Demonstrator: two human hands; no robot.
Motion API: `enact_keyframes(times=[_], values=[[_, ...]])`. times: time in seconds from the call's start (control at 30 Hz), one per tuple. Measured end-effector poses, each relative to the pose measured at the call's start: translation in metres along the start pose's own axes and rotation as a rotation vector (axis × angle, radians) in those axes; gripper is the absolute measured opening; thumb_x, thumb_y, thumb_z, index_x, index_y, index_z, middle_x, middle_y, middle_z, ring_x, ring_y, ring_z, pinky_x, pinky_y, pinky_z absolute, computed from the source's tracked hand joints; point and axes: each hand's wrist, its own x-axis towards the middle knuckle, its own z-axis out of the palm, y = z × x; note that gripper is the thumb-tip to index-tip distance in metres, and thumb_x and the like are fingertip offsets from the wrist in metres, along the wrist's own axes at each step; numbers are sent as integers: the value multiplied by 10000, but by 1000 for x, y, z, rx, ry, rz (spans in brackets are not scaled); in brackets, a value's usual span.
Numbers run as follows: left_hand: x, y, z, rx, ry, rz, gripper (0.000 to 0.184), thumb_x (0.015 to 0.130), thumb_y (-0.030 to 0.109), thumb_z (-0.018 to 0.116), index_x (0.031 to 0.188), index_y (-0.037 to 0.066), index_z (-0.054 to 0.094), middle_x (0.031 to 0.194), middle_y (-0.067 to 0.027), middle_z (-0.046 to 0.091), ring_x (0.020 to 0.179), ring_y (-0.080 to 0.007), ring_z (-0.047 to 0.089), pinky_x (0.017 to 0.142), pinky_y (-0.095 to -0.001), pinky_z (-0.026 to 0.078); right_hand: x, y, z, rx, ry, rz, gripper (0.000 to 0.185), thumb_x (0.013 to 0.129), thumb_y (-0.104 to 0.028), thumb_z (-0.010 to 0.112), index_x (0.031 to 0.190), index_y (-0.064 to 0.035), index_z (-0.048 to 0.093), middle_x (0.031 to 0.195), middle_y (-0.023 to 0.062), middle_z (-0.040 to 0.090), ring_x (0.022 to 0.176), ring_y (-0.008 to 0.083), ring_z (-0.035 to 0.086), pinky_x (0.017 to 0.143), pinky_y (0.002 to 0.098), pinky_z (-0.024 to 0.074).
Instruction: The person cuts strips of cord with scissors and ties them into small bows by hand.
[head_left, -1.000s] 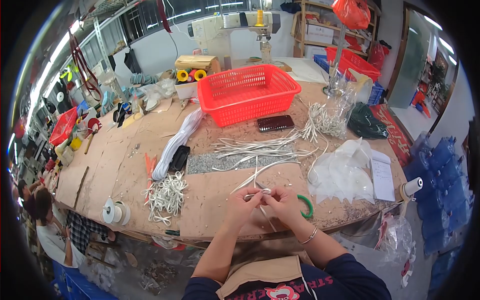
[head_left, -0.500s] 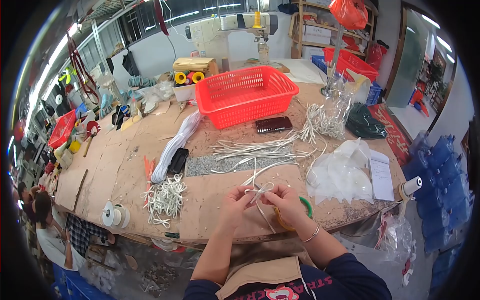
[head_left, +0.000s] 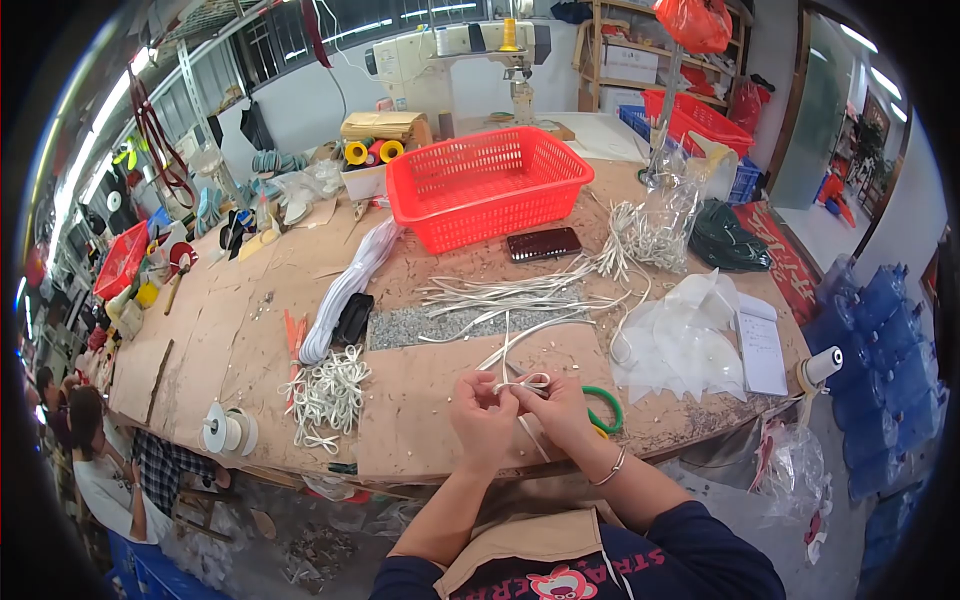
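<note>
My left hand [head_left: 478, 415] and my right hand [head_left: 558, 408] are close together over the front of the table, both pinching one white cord [head_left: 535, 381]. The cord forms a small loop above my right fingers, and a loose end hangs below my hands. Where the strands cross is partly hidden by my fingertips. Just beyond lie several long white cord lengths [head_left: 490, 296] across a grey speckled slab [head_left: 400, 330]. A green ring-shaped thing [head_left: 618, 412] rests beside my right wrist, with a bit of yellow under it. To the left sits a pile of short looped white cords [head_left: 335, 392].
A red plastic basket [head_left: 490, 195] stands at the back beside a dark phone [head_left: 543, 245]. White translucent sheets [head_left: 680, 345] and a notepad [head_left: 762, 350] lie right. A white bundle [head_left: 350, 285] and a spool [head_left: 230, 430] are left. A seated person [head_left: 105, 470] is far left.
My hands have drawn closer together, and the cord's open bow shape has tightened into a smaller loop near my right fingers. The view has shifted slightly.
</note>
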Motion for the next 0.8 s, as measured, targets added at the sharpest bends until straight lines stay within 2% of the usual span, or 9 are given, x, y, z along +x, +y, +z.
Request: enact_keyframes(times=[0.1,0.17,0.2,0.27,0.4,0.5,0.57,0.67,0.8], values=[[8,1,-4,23,-15,12,197,752,-42,558,922,15,476,765,-32,529,644,-77,530,580,-203,464,1,-7,-3,47,-10,60,106,807,-92,600,843,7,602,748,40,610,638,81,574,575,196,477],[21,-5,-14,-462,-203,-391,176,774,-9,545,936,8,480,791,-58,561,672,-111,567,615,-241,494,1,-11,-9,90,-20,112,110,810,-98,598,848,5,599,761,43,610,649,85,578,589,201,484],[25,-9,-19,-462,-201,-386,176,774,-9,545,936,8,480,791,-58,561,672,-111,567,615,-241,494,2,-12,-12,162,-27,148,115,813,-104,595,853,4,597,772,47,610,659,90,581,605,205,490],[27,-16,-25,-529,-389,-424,162,800,34,538,955,2,505,832,-93,594,712,-140,595,648,-268,506,4,-14,-14,235,-33,185,121,816,-109,591,859,3,594,783,52,611,670,94,585,622,209,496],[21,-2,-20,-367,-399,-331,148,815,56,535,954,3,537,865,-117,611,744,-157,608,665,-278,509,3,-16,-15,148,-19,195,121,821,-112,586,859,3,595,784,56,614,675,101,590,642,217,502],[23,-6,-24,-481,-373,-448,130,838,86,522,936,13,567,856,-101,614,714,-155,604,656,-278,504,1,-15,-11,151,-30,153,117,821,-108,585,858,2,596,786,55,616,680,104,593,650,223,503],[26,-13,-28,-686,-423,-603,139,856,111,507,932,16,574,861,-84,616,715,-143,598,649,-264,496,0,-16,-8,172,-36,118,115,821,-108,585,856,2,597,786,53,616,684,106,594,653,225,503],[21,-7,-23,-568,-374,-490,166,872,148,496,936,18,577,851,-68,616,721,-122,587,636,-249,488,0,-16,-8,220,-26,117,111,821,-107,585,859,-4,599,795,52,617,696,105,594,667,229,503],[18,-7,-18,-475,-399,-414,154,853,130,535,947,13,574,844,-66,615,735,-116,582,634,-239,485,1,-11,-10,242,-28,125,113,825,-101,579,883,-8,606,811,47,618,715,98,579,676,225,482]])
